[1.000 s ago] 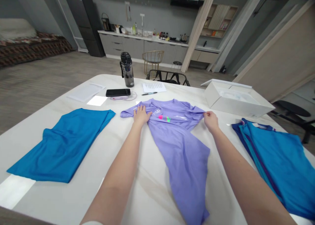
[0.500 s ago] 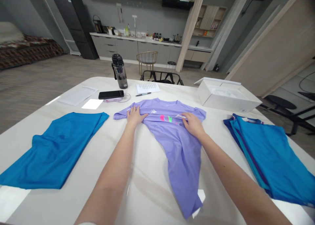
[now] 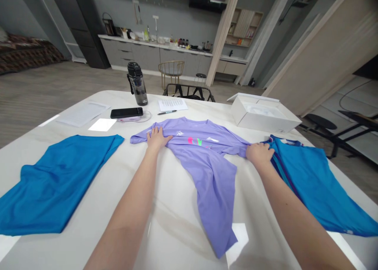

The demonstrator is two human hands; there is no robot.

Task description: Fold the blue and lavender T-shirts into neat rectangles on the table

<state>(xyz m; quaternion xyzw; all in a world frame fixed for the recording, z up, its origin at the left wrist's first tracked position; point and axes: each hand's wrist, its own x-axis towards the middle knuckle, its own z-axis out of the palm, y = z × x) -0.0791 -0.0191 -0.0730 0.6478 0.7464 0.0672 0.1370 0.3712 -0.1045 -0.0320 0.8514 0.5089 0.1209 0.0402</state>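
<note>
A purple T-shirt (image 3: 212,179) with a white, pink and green print lies on the white table (image 3: 174,218), its shoulders spread wide and its lower part bunched and trailing toward me. My left hand (image 3: 157,139) rests flat on its left side near the sleeve, fingers spread. At the other end, my right hand (image 3: 260,153) is closed on the right sleeve, which is pulled out sideways. That hand is beside the stack of blue shirts (image 3: 313,179) on the right. One more blue shirt (image 3: 65,175) lies folded on the left.
Beyond the shirt lie a pen (image 3: 167,112), a printed sheet (image 3: 173,105) and a black phone (image 3: 126,112). A dark water bottle (image 3: 137,84) stands near the far edge. An open white box (image 3: 262,114) sits at the back right. A black chair (image 3: 189,92) is behind the table.
My right hand has moved right from the shirt's chest to its right sleeve and taken hold, stretching the sleeve outward. My left hand stays on the shirt. The view has shifted slightly.
</note>
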